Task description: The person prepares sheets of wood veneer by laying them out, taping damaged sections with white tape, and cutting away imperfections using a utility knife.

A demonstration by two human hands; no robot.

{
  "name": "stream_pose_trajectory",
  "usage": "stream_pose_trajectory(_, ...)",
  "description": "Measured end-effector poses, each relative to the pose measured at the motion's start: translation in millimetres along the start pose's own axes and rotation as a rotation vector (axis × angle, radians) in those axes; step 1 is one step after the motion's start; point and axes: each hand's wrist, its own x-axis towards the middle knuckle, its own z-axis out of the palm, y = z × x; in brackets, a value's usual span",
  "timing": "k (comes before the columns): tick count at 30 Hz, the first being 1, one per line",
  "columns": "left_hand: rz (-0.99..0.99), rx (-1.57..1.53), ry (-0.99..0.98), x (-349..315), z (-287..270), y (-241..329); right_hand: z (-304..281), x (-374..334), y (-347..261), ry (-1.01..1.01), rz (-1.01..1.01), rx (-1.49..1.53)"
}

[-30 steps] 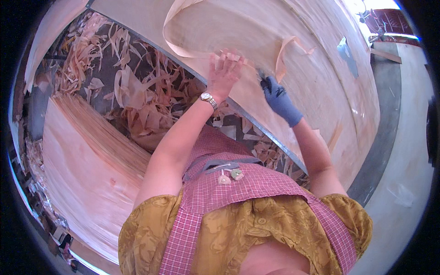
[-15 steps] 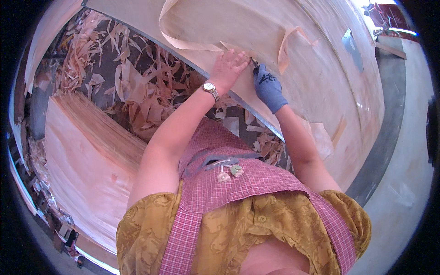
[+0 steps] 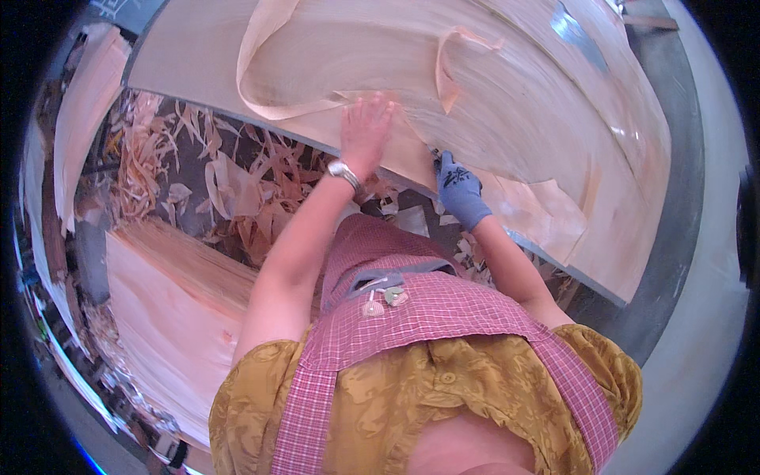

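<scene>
A large pale wood veneer sheet (image 3: 332,47) lies in front of me on a stack of similar sheets. My bare left hand (image 3: 367,133), with a wristwatch (image 3: 344,173) on the wrist, presses flat on it, fingers stretched out and close together. To its right, my right hand (image 3: 461,190) wears a blue-grey glove and is closed around a small dark knife (image 3: 435,157). The knife's tip touches the veneer near the sheet's near edge. A cut line seems to run from the left hand toward the tip. Most of the knife's handle is hidden in the glove.
A long curled veneer strip (image 3: 249,71) and a shorter strip (image 3: 447,71) lie on the sheet. Torn veneer scraps (image 3: 261,190) heap below the stack's edge. Another veneer stack (image 3: 170,309) stands at the left. A loose veneer piece (image 3: 546,210) lies at right.
The knife has travelled nearer to me and rightward across the veneer. My left hand stays flat on the sheet, shifted slightly. The whole view has turned and moved, showing more of the stack's right corner.
</scene>
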Motion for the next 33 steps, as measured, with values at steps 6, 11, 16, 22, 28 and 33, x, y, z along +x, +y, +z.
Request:
stream_pose_trajectory(6,-0.021,-0.120,-0.117,-21.0,0.6,58.2,-11.5,-18.8,19.7,-0.071,-0.010,-0.005)
stream_pose_trajectory(11,0.027,0.015,-0.098,-20.6,5.8,90.5,-10.0,-23.3,46.5,0.026,-0.125,0.018)
stream_pose_trajectory(16,0.096,-0.089,-0.141,-35.4,18.0,113.1,-17.8,-26.6,83.9,0.050,-0.161,-0.050)
stream_pose_trajectory(22,0.105,-0.051,-0.159,-34.7,14.5,117.1,0.1,-70.3,169.1,0.153,-0.152,-0.009)
stream_pose_trajectory(28,0.114,-0.040,-0.178,-32.7,11.9,119.4,29.6,-128.1,232.5,0.178,0.000,0.021)
stream_pose_trajectory(33,0.097,-0.058,-0.204,-32.9,8.4,122.5,68.2,-187.2,275.6,0.183,0.169,0.154)
